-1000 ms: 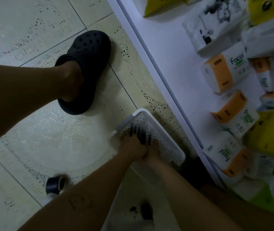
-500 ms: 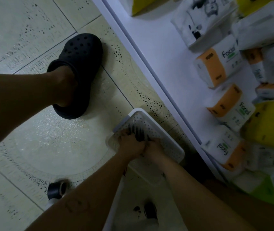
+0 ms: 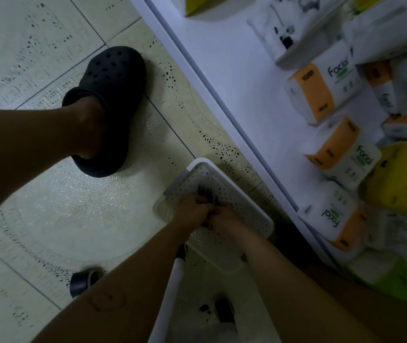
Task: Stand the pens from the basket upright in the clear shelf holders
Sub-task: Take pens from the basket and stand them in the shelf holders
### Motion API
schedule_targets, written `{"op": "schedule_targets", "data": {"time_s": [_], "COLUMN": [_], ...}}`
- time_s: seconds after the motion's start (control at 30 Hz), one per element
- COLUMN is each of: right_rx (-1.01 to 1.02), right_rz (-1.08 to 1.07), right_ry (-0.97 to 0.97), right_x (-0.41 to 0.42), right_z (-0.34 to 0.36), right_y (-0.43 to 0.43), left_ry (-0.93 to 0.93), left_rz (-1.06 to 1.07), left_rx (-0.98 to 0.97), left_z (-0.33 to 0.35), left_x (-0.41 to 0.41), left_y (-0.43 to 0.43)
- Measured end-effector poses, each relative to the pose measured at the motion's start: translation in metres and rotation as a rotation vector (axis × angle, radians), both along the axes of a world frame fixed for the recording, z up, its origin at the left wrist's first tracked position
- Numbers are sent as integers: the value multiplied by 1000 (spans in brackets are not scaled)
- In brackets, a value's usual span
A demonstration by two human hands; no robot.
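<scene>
- We saw the basket (image 3: 252,219) on the floor (image 3: 73,219) at 6 o'clock, dark pens (image 3: 206,191) lying inside.
- Our left hand (image 3: 191,210) and right hand (image 3: 226,217) met there, fingers curled round the pens.
- A loose grip on so many thin pens could spill some when lifted.

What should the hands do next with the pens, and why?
Probably lift the pens out of the basket: the left hand and right hand both seem to grip the dark bunch inside it, down on the floor. No holders show here.
</scene>
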State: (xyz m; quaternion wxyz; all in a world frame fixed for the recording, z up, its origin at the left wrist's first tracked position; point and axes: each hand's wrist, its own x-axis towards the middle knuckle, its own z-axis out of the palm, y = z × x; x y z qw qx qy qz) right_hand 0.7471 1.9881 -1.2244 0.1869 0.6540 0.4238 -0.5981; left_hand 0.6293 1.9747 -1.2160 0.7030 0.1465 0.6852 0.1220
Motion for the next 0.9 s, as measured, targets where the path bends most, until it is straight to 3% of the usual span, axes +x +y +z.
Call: {"op": "schedule_targets", "data": {"time_s": [0.43, 0.67, 0.9], "right_rx": [78, 312, 432], "right_rz": [144, -118, -169], "right_ry": [-116, -72, 14], "right_x": [-2, 12, 16], "right_z": [27, 81, 141], "right_y": [-4, -3, -16], "left_ry": [148, 156, 166], "left_rz": [-269, -280, -243], "left_rx": [233, 354, 528], "left_z": [22, 61, 124], "left_x": [7, -9, -24], "left_y": [-2, 3, 3]}}
